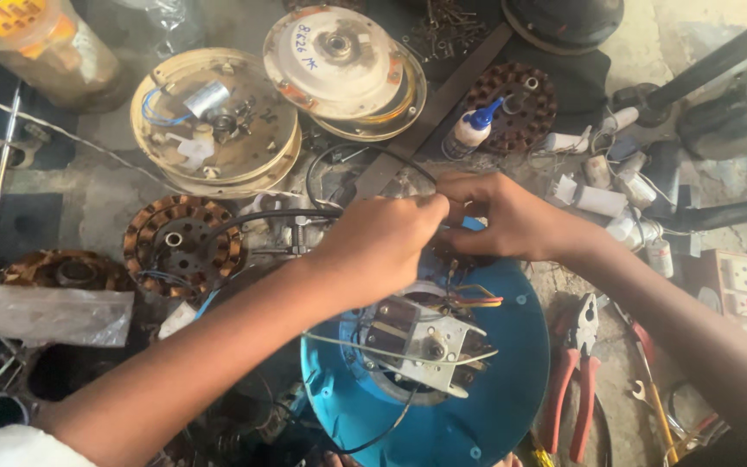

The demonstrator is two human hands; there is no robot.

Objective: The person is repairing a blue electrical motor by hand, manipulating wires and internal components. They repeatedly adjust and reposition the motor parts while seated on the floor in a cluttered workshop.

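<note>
We see two bare hands meeting over one round blue fan base [486, 406], which lies at the lower middle of the cluttered floor. The left hand [382, 242] is closed, its fingers curled down onto something small that we cannot make out, and the right hand [503, 216] pinches narrow just beside it, fingertips touching the left hand's knuckles near a black cable [261, 216] that loops away to the left. Below the hands, on the blue base, sits one grey metal switch block [425, 342] with a few coloured wires [477, 301] running from it; we count about four, red, yellow and orange among them. Farther up lie two cream round motor covers [218, 121], the second one [343, 65] tilted against the first. We count three copper-wound coils: one [183, 242] left of the hands, one [62, 272] at the far left, and one dark one [512, 108] above the right hand. One small white bottle [469, 130] with a blue nozzle leans beside that dark coil. One pair of red-handled pliers [574, 380] lies to the right of the blue base, and one white socket board [741, 294] sits at the right edge.
</note>
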